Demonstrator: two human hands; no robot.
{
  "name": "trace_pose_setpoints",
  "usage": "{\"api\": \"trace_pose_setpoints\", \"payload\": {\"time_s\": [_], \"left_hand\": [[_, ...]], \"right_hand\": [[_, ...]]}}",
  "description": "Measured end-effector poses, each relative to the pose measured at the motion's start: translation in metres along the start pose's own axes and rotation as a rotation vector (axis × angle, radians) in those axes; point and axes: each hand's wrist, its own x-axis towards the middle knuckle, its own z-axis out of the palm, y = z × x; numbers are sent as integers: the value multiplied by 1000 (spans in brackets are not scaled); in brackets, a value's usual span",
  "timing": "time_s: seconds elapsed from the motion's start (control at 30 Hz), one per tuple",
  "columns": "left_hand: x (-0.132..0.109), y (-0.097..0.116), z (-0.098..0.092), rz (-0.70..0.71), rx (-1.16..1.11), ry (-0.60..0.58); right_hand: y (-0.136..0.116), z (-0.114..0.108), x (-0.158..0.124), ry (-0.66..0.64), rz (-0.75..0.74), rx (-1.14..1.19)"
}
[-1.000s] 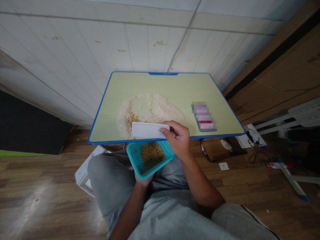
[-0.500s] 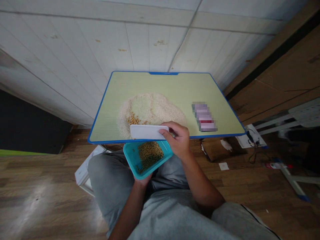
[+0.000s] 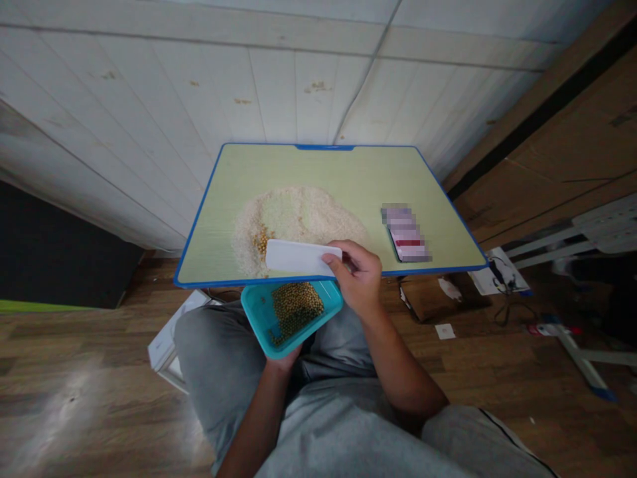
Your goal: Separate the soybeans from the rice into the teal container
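Note:
My right hand (image 3: 359,275) pinches one end of a flat white rectangular card (image 3: 298,257), held over the table's front edge. Beneath that edge, my left hand (image 3: 284,360) grips a teal plastic tray (image 3: 255,307) from below, its fingers mostly hidden under it. Yellowish beans or peas (image 3: 298,307) cover part of the tray's bottom. On the pale green tabletop (image 3: 318,166) lies a spread of white rice-like grains (image 3: 323,211). A small cluster of orange-yellow beans (image 3: 261,240) sits among the grains, just left of the card and partly behind it.
A phone (image 3: 406,232), its screen blurred out, lies on the table's right side. The blue table rim (image 3: 199,284) runs above my lap. Under the table at right is a brown box (image 3: 428,299); a white box (image 3: 172,342) stands on the floor at left.
The white card has shifted slightly right and up in my right hand, and its face tilts more toward me. The teal tray has moved a little left.

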Motion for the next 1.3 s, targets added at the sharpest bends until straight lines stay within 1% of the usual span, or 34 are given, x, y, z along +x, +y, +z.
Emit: {"api": "trace_pose_setpoints", "payload": {"time_s": [0.17,0.3,0.5,0.6,0.67,0.77,0.9,1.0,1.07,1.13,1.23,1.3], "left_hand": [[5,0,-4,3,-7,10],[8,2,-10,-25,-17,-59],[16,2,-25,-63,-34,-125],[20,3,-29,-86,-65,-143],[21,3,-30,-64,-84,-150],[22,3,-32,-31,-94,-196],[23,4,-37,-99,-119,-268],[23,5,-39,-115,-106,-300],[23,5,-40,-106,-98,-314],[23,6,-42,-102,-82,-340],[25,7,-48,-95,-52,-426],[27,7,-54,-90,-46,-474]], "right_hand": [[-3,6,0,-64,-27,-16],[-2,5,0,-93,-5,-20],[0,3,-1,-19,28,-7],[0,5,0,-55,25,-43],[-1,6,0,-87,18,-61],[-2,6,0,-116,-6,-48],[-2,4,0,-101,-2,-49],[-1,4,-2,-63,2,-50],[2,4,-3,-5,10,-48],[7,3,-4,96,26,-64],[14,1,-2,268,43,-117],[17,-2,1,353,32,-143]]}}
